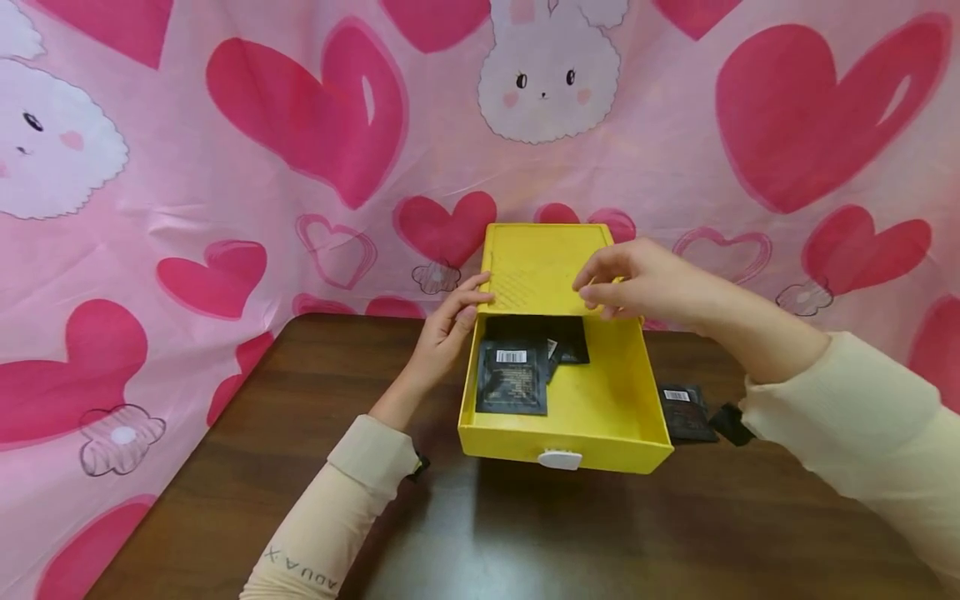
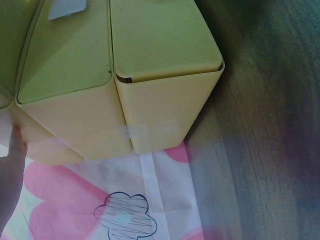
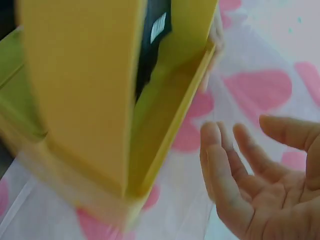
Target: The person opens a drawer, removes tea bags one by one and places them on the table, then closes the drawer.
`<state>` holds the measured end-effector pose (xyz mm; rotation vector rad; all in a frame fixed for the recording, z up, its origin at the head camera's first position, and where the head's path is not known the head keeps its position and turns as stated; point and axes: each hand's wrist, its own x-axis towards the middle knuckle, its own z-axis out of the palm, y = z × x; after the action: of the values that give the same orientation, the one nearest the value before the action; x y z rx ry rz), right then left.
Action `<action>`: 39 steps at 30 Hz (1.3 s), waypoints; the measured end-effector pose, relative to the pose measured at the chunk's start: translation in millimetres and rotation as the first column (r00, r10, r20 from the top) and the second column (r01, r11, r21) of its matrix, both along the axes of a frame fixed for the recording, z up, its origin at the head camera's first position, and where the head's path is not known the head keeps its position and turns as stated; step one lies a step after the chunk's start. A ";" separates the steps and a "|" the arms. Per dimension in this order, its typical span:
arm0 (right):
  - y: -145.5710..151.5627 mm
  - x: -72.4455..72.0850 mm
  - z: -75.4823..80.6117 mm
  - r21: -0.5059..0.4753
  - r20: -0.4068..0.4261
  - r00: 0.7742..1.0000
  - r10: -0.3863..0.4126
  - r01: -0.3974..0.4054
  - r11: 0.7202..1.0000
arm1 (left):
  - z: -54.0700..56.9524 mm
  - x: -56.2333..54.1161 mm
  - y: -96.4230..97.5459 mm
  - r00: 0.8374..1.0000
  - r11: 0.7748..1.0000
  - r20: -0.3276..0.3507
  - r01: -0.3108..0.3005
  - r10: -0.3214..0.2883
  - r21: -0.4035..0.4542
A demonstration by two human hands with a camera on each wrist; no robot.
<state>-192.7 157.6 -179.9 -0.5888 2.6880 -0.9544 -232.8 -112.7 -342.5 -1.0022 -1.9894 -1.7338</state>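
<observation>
A yellow drawer cabinet stands against the backdrop, its top drawer pulled out toward me. Several black sachets lie in the drawer's left and back part; the front one shows a white barcode label. My left hand rests against the cabinet's left side, fingertips at the upper edge; in the left wrist view part of that hand touches the side wall. Over the cabinet's right front corner hovers my right hand, its fingers loosely bent. The right wrist view shows that hand holding nothing, beside the drawer.
Another black sachet lies on the brown wooden table, right of the drawer. A white knob sits on the drawer front. Lower drawers are shut beneath. A pink heart-and-rabbit cloth hangs close behind the cabinet.
</observation>
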 end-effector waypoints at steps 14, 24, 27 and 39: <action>-58.2 -7.9 -10.0 0.306 0.332 0.907 0.259 -0.364 0.880 | 0.9 0.6 4.5 1.000 1.000 -0.009 -0.001 0.001 -0.018; -74.4 -15.4 -19.3 0.340 0.504 0.838 0.209 -0.415 0.844 | -0.7 -2.0 5.8 0.999 1.000 -0.025 0.024 -0.024 0.003; -77.1 -14.7 -21.7 0.370 0.489 0.847 0.208 -0.417 0.830 | -1.3 -1.3 7.0 1.000 1.000 -0.007 0.024 -0.024 -0.008; -79.0 -12.5 -28.1 0.328 0.475 0.839 0.267 -0.450 0.830 | -0.9 -0.8 5.4 1.000 0.999 0.011 -0.015 0.016 -0.044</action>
<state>-205.2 78.6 -208.1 -0.6824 2.1822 -0.3111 -233.6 -107.4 -343.4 -0.9906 -2.0450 -1.6985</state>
